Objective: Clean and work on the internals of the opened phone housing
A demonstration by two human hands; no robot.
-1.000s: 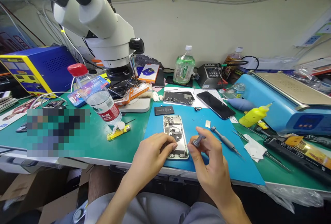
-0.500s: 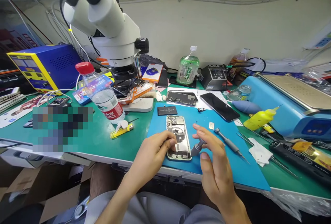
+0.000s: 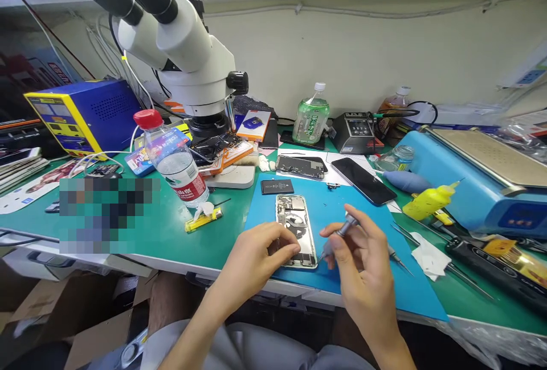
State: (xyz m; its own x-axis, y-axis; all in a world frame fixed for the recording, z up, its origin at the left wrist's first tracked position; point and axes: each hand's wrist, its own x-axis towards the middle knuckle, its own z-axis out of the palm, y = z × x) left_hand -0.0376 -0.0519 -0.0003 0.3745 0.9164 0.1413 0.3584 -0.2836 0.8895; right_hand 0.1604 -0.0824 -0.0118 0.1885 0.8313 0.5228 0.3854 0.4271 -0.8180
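An opened phone (image 3: 304, 233) lies on the blue mat, its inner parts showing. Over its lower left side rests my left hand (image 3: 260, 253), thumb and forefinger closed together; whatever is between them is hidden. My right hand (image 3: 367, 261) grips a grey screwdriver (image 3: 348, 224) between thumb and fingers. The driver is tilted, its tip low by the phone's lower right corner; whether it touches is unclear. Behind that hand a second screwdriver (image 3: 399, 260) is partly covered. Above the phone sits a black battery (image 3: 277, 186).
A microscope (image 3: 192, 73) and a water bottle (image 3: 179, 170) stand left. A detached screen (image 3: 300, 166) and a black phone (image 3: 363, 181) lie behind the mat (image 3: 421, 296). Tweezers (image 3: 470, 280), white tissue (image 3: 429, 256), a yellow bottle (image 3: 429, 200) and a blue machine (image 3: 461, 187) are right.
My right fingers have closed round the screwdriver, which is now more raised and tilted. My left hand has shifted slightly right and down over the phone. The camera view has tipped up a little.
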